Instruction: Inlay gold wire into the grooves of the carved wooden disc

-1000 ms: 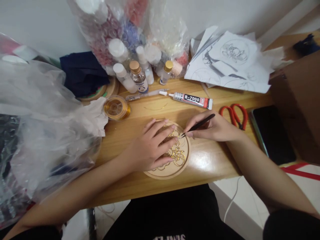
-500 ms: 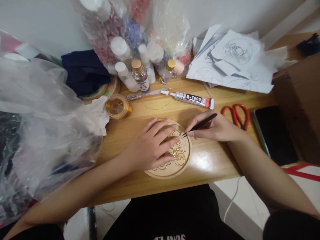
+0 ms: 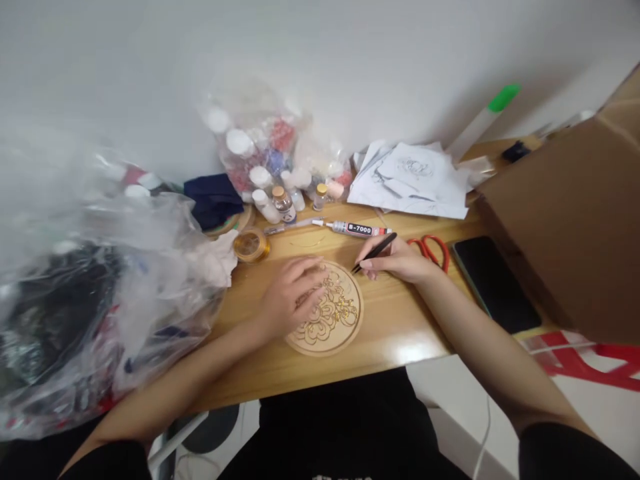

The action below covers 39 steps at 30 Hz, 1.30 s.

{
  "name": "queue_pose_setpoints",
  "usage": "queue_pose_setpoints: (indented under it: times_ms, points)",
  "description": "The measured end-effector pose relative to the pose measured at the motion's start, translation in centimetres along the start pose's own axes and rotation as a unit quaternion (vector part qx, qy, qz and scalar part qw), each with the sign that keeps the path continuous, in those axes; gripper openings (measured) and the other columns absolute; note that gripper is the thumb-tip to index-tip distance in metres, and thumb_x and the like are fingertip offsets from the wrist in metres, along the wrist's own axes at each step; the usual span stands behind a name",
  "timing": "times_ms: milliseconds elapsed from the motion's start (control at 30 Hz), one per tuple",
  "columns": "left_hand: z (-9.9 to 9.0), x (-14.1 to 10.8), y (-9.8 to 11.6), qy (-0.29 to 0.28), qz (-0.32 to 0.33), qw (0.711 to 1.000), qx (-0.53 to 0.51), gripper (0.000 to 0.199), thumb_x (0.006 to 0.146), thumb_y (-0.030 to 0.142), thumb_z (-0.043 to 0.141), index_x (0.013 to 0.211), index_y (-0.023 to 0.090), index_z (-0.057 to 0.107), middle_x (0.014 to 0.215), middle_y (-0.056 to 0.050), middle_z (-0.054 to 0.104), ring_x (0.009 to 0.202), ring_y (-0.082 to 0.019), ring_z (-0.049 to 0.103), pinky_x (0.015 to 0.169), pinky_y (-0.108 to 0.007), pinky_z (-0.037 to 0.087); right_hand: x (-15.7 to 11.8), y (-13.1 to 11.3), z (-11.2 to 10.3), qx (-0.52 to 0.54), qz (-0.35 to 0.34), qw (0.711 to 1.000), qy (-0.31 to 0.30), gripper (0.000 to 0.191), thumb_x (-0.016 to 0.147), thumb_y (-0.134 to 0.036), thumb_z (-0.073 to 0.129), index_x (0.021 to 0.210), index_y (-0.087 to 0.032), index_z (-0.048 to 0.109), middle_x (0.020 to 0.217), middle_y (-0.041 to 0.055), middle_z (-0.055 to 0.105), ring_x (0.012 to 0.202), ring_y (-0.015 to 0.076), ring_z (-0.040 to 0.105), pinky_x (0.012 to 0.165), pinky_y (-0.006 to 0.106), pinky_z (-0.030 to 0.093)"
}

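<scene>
Head view: round wooden disc [image 3: 327, 348] lies flat on the worktop [image 3: 390, 327], centre of the frame, slightly low; gold wire outlines [image 3: 347, 311] form a floral pattern on its face. Left hand [image 3: 287, 297] is at the disc's left side, palm down, fingers blurred and extended over the upper left of the pattern; its grip is apart and holds nothing visible; whether every fingertip touches cannot be told. Right hand [image 3: 400, 261], right of centre, has its grip clamped on black tweezers [image 3: 380, 247], slanted with the points down and left at the disc's upper right rim; anything between the points is too small to tell.

Above the disc: B-7000 tube [image 3: 353, 229], with a pen [image 3: 295, 226] to its left. Upper left of the disc: wire spool [image 3: 251, 245]. Just right of the right hand: red-handled tool [image 3: 427, 248]. Further right: dark phone [image 3: 495, 283] beside a cardboard box [image 3: 560, 227]. Upper right of centre: stacked paper drawings [image 3: 415, 180]. Left of the frame: clear plastic bags [image 3: 145, 273]
</scene>
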<state>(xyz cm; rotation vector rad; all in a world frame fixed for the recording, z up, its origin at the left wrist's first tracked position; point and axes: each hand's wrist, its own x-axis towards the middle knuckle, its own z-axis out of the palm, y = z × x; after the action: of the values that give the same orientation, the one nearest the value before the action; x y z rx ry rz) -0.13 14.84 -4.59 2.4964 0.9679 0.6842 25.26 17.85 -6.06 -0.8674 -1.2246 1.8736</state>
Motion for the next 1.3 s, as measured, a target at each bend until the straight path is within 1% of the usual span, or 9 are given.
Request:
queue_pose_setpoints:
  times_ms: [100,233,400,500,667,900,1033,1200,1300]
  points:
    - [-0.9,0.5,-0.5,0.028,-0.054,0.998,0.008,0.031,0.089,0.023,0.048,0.117,0.014,0.06,0.119,-0.012,0.063,0.112,-0.021,0.057,0.096,-0.045,0.048,-0.1,0.0,0.1,0.001,-0.005,1.0,0.005,0.02,0.062,-0.024,0.08,0.072,-0.011,0.068,0.054,-0.0004,0.065,0.043,0.0056,0.056,0.043,0.015,0.047]
    - [-1.3,0.6,-0.7,0.014,-0.088,0.996,0.006,0.031,0.089,0.016,0.042,0.11,0.015,0.064,0.107,-0.008,0.069,0.101,-0.018,0.063,0.089,-0.04,0.052,-0.3,-0.2,0.4,-0.009,-0.012,1.0,0.012,0.022,0.06,-0.025,0.081,0.07,-0.01,0.068,0.051,0.0007,0.064,0.042,0.0064,0.056,0.042,0.016,0.046]
    - [-1.0,-0.7,0.1,0.05,-0.153,0.986,0.037,0.03,0.088,0.016,0.042,0.107,0.012,0.065,0.107,-0.01,0.068,0.1,-0.019,0.062,0.09,-0.039,0.05,-0.6,-0.2,0.6,-0.013,-0.025,1.0,0.012,0.022,0.06,-0.025,0.082,0.071,-0.011,0.068,0.053,-0.0005,0.064,0.043,0.0057,0.056,0.042,0.015,0.046]
    - [-1.0,-1.4,0.6,0.061,-0.192,0.978,0.052,0.027,0.087,0.018,0.046,0.105,0.013,0.065,0.104,-0.01,0.068,0.098,-0.02,0.062,0.09,-0.038,0.049,-0.8,-0.2,0.7,-0.017,-0.031,0.999,0.008,0.021,0.06,-0.026,0.081,0.07,-0.012,0.069,0.054,-0.0005,0.064,0.044,0.0064,0.056,0.042,0.017,0.045]
    - [-1.2,-1.7,0.3,0.035,-0.201,0.978,0.046,0.018,0.086,0.019,0.052,0.092,0.015,0.069,0.091,-0.006,0.069,0.088,-0.018,0.062,0.083,-0.033,0.049,-0.8,-0.3,0.9,-0.027,-0.036,0.999,0.009,0.019,0.061,-0.026,0.081,0.069,-0.014,0.069,0.054,-0.0004,0.064,0.044,0.0066,0.055,0.041,0.017,0.045]
    - [-0.7,-1.6,0.0,0.052,-0.212,0.976,0.004,0.017,0.085,0.016,0.053,0.094,0.018,0.067,0.094,-0.004,0.068,0.092,-0.017,0.061,0.087,-0.032,0.046,-0.7,-0.4,0.9,-0.025,-0.028,0.999,0.019,0.02,0.059,-0.027,0.082,0.068,-0.014,0.069,0.052,0.0001,0.064,0.042,0.0072,0.055,0.039,0.017,0.042]
    - [-0.3,-1.8,-0.1,0.082,-0.229,0.97,-0.026,0.012,0.082,0.015,0.056,0.087,0.018,0.066,0.09,-0.003,0.067,0.087,-0.015,0.06,0.084,-0.03,0.046,-0.7,-0.4,0.9,-0.02,-0.029,0.999,0.023,0.02,0.058,-0.026,0.082,0.068,-0.014,0.069,0.052,-0.0003,0.063,0.042,0.0068,0.054,0.039,0.017,0.042]
    - [0.3,-2.0,-0.6,0.144,-0.269,0.95,-0.069,0.003,0.077,0.015,0.059,0.077,0.017,0.062,0.078,0.0,0.063,0.07,-0.011,0.057,0.069,-0.024,0.047,-0.6,-0.4,0.9,-0.022,-0.032,0.999,0.014,0.018,0.059,-0.025,0.082,0.068,-0.014,0.07,0.052,0.0004,0.064,0.042,0.007,0.055,0.038,0.017,0.042]
    - [0.4,-2.0,-0.9,0.173,-0.286,0.937,-0.097,0.003,0.077,0.019,0.059,0.074,0.017,0.06,0.076,0.0,0.063,0.066,-0.01,0.055,0.063,-0.022,0.046,-0.6,-0.5,1.0,-0.024,-0.035,0.999,0.009,0.018,0.06,-0.026,0.081,0.068,-0.014,0.071,0.052,0.0001,0.064,0.042,0.0069,0.055,0.038,0.017,0.042]
